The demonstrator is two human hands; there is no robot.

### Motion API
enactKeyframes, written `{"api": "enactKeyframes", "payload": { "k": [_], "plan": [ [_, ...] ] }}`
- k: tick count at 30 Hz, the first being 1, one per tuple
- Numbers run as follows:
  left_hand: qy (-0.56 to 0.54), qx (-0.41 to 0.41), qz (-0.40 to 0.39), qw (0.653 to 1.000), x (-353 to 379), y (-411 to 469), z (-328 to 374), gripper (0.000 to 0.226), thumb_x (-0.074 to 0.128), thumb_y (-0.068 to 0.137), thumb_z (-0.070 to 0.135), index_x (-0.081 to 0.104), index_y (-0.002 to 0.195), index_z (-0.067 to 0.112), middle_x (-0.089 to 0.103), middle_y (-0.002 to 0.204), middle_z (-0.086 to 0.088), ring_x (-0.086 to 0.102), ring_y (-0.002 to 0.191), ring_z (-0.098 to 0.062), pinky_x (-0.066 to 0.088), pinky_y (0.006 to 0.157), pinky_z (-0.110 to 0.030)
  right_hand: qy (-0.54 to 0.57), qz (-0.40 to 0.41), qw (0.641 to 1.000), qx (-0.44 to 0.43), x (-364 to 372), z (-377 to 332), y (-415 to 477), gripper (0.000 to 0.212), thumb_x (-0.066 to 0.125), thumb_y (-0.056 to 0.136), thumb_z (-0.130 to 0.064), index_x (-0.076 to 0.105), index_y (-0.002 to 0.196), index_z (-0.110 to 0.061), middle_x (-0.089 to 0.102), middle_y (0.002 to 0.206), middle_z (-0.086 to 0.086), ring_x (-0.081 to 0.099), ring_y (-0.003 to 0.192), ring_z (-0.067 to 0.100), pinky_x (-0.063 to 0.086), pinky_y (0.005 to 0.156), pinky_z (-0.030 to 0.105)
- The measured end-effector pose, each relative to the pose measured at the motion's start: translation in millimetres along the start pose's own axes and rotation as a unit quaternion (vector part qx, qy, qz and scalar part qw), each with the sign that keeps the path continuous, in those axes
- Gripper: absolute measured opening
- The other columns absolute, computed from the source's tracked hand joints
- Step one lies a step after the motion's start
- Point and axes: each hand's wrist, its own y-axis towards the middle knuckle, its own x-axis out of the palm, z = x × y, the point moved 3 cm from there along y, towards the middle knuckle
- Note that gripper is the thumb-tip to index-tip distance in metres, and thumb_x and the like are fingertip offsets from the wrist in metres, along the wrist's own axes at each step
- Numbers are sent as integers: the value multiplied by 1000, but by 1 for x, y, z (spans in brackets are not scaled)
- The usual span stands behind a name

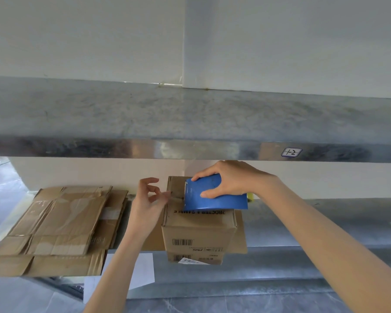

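A closed cardboard box (199, 231) with a barcode label stands on a steel shelf (303, 222), on a flat sheet of cardboard. My right hand (230, 179) grips a blue tape dispenser (215, 197) held over the far part of the box top. A strip of clear tape runs from the dispenser's left end toward my left hand (149, 199), which pinches the tape end at the box's top left edge with thumb and forefinger. The other fingers of that hand are loosely curled.
A pile of flattened cardboard boxes (54, 227) lies on the shelf to the left. White paper sheets (142, 272) hang below the shelf edge. An upper steel shelf (190, 123) with a small label (291, 152) runs overhead, close above my right hand.
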Motion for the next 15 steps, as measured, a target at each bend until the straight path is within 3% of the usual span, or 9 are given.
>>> {"api": "enactKeyframes", "payload": {
  "k": [3, 6, 10, 15],
  "plan": [
    [-51, -39, 39, 997, 1, 6, -3, 45, 77, 84, 17, 44, 109, 33, 62, 83, -1, 66, 80, -13, 51, 74, -28, 0, -7, 1000, 1, 0, 0, 1, 45, 65, 78, -64, 50, 120, -68, 62, 113, -28, 60, 83, 4, 50, 71, 27],
    [-85, -64, 65, 992, 6, 6, -3, 48, 75, 85, 10, 40, 115, 25, 61, 86, -5, 66, 82, -23, 52, 77, -39, -1, -13, 1000, 0, 0, 1, 1, 45, 64, 79, -65, 49, 121, -69, 61, 114, -28, 59, 82, 4, 48, 66, 24],
    [-113, -87, 89, 986, 10, 3, -6, 43, 69, 90, 5, 40, 116, 22, 61, 86, -7, 66, 69, -16, 51, 63, -29, 3, -18, 1000, 1, 0, 2, 3, 45, 64, 80, -64, 48, 122, -70, 60, 115, -28, 58, 82, 3, 44, 62, 22],
    [-78, -93, 101, 987, 11, 2, -6, 43, 69, 89, 6, 40, 117, 21, 65, 86, -6, 68, 78, -19, 48, 71, -30, 8, -27, 1000, 4, 0, 2, 3, 44, 64, 80, -64, 47, 121, -71, 58, 111, -30, 58, 85, 2, 45, 65, 22]
  ]
}}
